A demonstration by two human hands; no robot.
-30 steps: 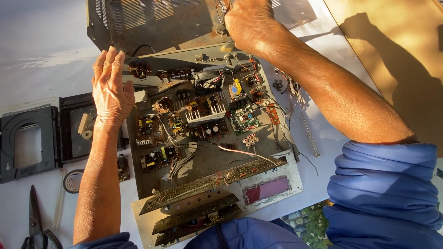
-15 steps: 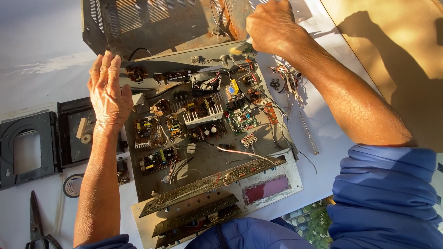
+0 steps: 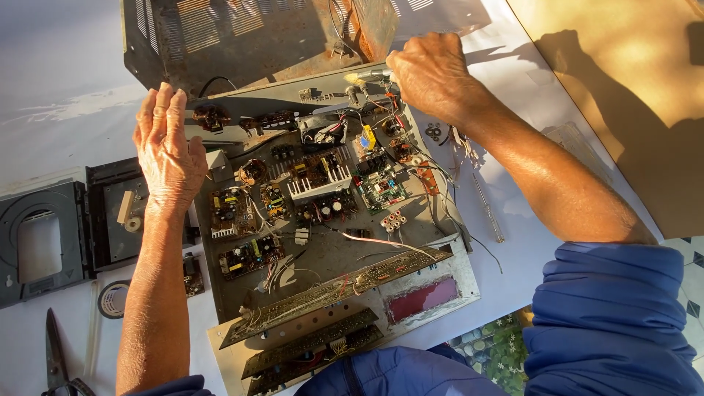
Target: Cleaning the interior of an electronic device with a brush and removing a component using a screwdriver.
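An opened electronic chassis (image 3: 334, 257) full of circuit boards, wires and a finned heat sink (image 3: 319, 183) lies on a white table. My left hand (image 3: 169, 150) rests flat, fingers together, on the chassis's left rim. My right hand (image 3: 433, 73) is closed at the far right corner of the chassis, gripping a small part or tool among the wires there; what it holds is mostly hidden by the fingers. The rusty perforated metal cover (image 3: 242, 37) lies just beyond the chassis.
A black disc tray mechanism (image 3: 66, 227) sits at the left. Pliers or scissors (image 3: 55, 356) lie at the bottom left. A screwdriver (image 3: 488, 209) and small washers (image 3: 434, 132) lie right of the chassis. A brown board (image 3: 623, 88) fills the upper right.
My right hand has shifted from the metal cover's edge toward the chassis's far right corner. My left hand stays on the left rim.
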